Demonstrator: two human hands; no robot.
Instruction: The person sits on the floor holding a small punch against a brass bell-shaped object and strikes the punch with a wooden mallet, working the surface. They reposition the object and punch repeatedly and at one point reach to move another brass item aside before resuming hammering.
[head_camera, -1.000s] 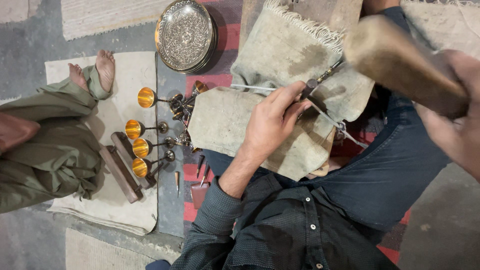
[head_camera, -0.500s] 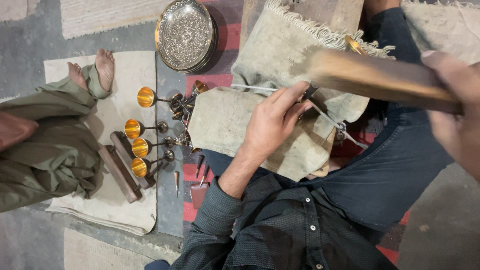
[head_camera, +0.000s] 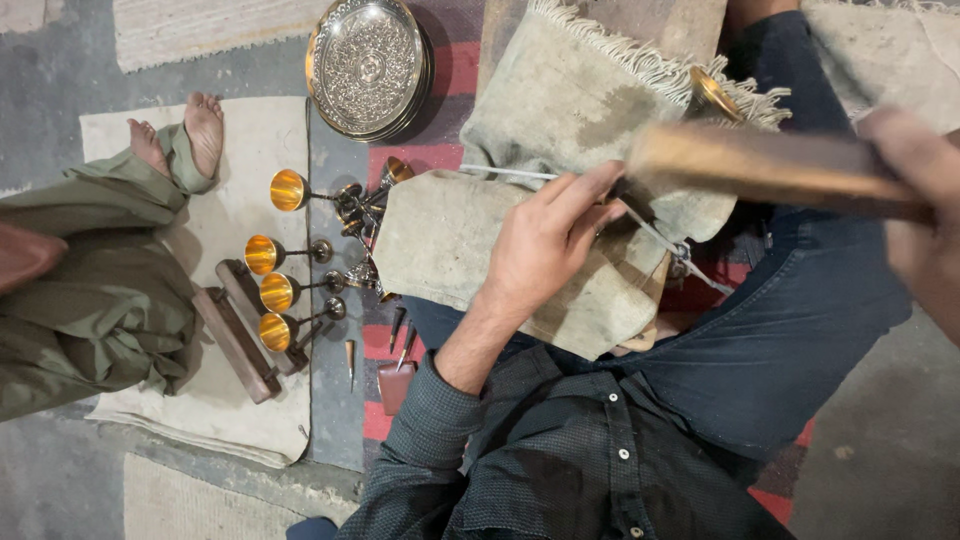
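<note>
The left hand pinches a thin stiff chisel; the right hand clamps the heavy wooden mallet at its far end.

Left arm: bent at the elbow in a dark sleeve, forearm bare and reaching forward over the lap.
Left hand: palm down, fingers stretched forward and pinched together at the tips.
Right hand: raised close at the right edge, blurred, its grip closed in a fist.
Legs: folded, in dark blue trousers.
</note>
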